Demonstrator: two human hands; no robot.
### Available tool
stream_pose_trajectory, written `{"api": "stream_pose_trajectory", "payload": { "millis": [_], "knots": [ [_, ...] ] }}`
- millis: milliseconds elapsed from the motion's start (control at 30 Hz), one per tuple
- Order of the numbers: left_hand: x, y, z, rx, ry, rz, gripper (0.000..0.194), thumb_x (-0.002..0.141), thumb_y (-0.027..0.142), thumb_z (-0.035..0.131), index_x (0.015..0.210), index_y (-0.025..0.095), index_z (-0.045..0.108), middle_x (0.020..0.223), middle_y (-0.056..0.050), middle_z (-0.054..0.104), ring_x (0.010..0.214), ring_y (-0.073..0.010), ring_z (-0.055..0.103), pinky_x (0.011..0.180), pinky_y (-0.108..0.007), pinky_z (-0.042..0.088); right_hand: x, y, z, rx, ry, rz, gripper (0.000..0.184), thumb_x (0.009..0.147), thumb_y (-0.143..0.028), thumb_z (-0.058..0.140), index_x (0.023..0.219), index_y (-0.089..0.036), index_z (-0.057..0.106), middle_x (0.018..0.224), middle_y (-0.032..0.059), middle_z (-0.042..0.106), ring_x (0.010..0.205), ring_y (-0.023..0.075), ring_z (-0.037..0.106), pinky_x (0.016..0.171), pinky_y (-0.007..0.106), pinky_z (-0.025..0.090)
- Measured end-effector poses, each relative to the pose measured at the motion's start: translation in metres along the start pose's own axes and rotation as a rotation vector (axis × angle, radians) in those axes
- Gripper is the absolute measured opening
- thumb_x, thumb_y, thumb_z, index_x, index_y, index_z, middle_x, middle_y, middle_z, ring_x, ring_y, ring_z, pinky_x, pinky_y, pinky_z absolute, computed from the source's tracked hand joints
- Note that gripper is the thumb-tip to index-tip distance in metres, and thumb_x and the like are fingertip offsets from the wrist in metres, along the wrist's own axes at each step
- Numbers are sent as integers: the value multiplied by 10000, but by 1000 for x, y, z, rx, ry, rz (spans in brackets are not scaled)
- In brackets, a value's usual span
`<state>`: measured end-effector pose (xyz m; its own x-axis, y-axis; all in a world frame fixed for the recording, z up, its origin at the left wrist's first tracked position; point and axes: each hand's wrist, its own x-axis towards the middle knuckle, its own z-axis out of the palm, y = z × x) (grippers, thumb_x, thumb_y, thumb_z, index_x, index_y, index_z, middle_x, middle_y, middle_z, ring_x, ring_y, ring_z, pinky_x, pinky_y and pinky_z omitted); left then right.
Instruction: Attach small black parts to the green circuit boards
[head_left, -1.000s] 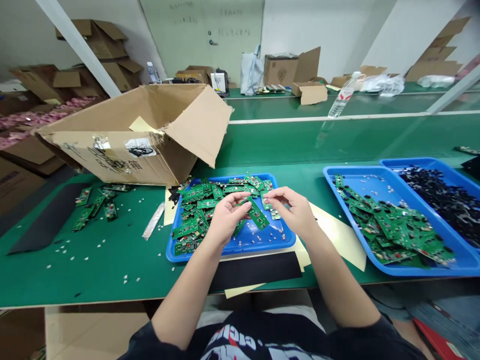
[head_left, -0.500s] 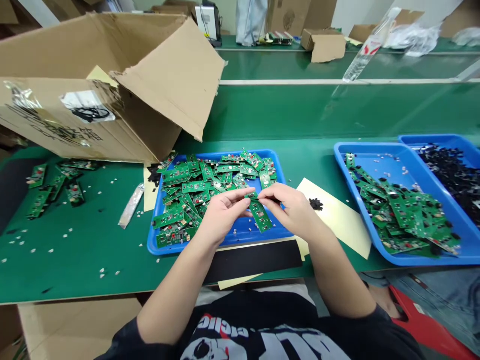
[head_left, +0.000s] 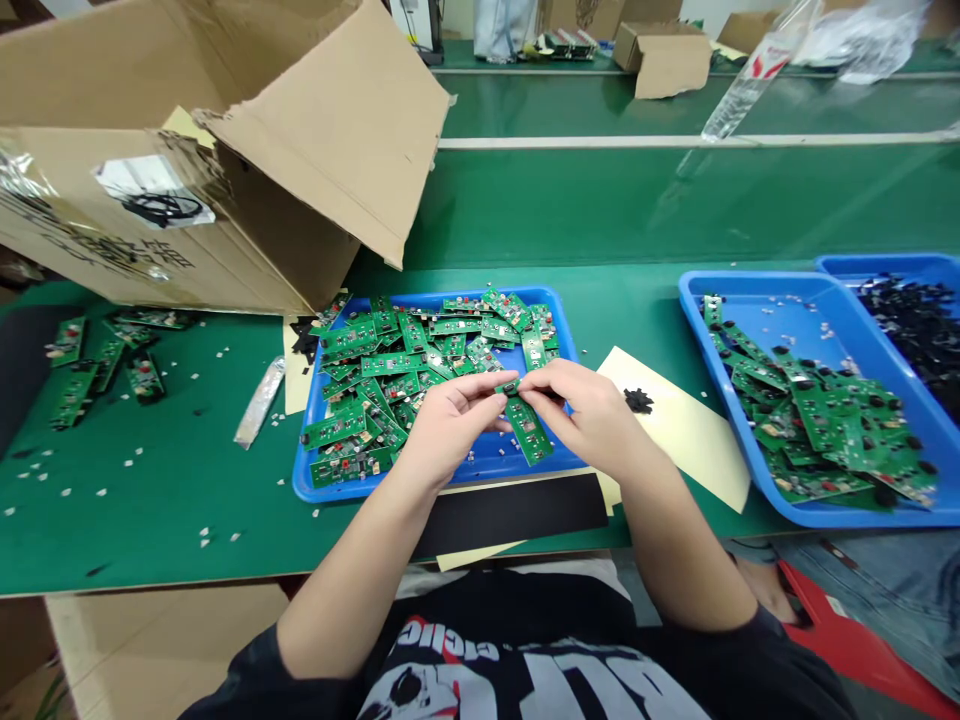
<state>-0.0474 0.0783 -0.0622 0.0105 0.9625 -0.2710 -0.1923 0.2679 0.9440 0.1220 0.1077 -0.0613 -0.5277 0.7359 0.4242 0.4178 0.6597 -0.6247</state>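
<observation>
A green circuit board is held at its upper end over the near right part of a blue tray. My left hand pinches that end from the left, thumb and fingers closed on it. From the other side my right hand presses its thumb and fingertips against the same end; a small dark piece shows there, too small to name. Many more circuit boards lie heaped in the tray behind and left of my hands. Right of my right hand, small black pieces rest on a cream sheet.
A second blue tray with boards stands right, beside another tray of black parts. An open cardboard box fills the back left. Loose boards and white bits lie left. A black strip lies at the front edge.
The view has shifted slightly, so the surroundings sit a little higher. Both hands stay at the board's upper end; the fingertips have moved only slightly, and the dark piece there shows more.
</observation>
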Motion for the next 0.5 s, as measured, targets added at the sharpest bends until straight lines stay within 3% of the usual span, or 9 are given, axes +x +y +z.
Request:
{"api": "stream_pose_trajectory", "payload": {
  "millis": [500],
  "knots": [
    [0, 0, 2, -7, 5, 2, 289, 657, 239, 714, 933, 161, 749, 759, -22, 712, 546, -73, 565, 549, -201, 521, 2, -2, 2, -61, 54, -13, 144, 884, -157, 470, 799, -173, 586, 722, 41, 599, 628, 135, 537, 582, 262, 448]
  ]
}}
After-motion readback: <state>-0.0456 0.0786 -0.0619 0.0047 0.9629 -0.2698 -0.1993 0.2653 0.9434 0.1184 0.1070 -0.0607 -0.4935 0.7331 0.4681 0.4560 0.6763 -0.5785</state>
